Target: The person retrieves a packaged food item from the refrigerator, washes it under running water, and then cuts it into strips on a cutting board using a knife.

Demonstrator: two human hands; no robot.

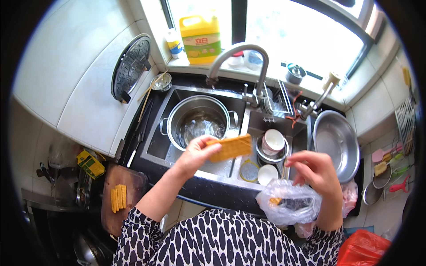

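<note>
My left hand (198, 154) grips one end of a flat, orange-brown scored food slab (234, 147), possibly dried tofu, over the front of the double sink. Behind it, a two-handled steel pot (173, 105) with water stands in the left basin. With fingers apart and nothing held, my right hand (313, 171) hovers above an open clear plastic bag (286, 216) at the counter's front edge. A small orange piece (275, 200) shows inside the bag. Several similar orange-brown pieces (118, 198) lie side by side on a cutting board (113, 176) at the left.
Stacked bowls (273, 140), a white bowl (267, 175) and a yellow-rimmed strainer (249, 170) occupy the right basin. An arched faucet (239, 48) rises behind the sinks. A large metal basin (336, 146) leans at right. A red plastic bag (364, 247) is at lower right.
</note>
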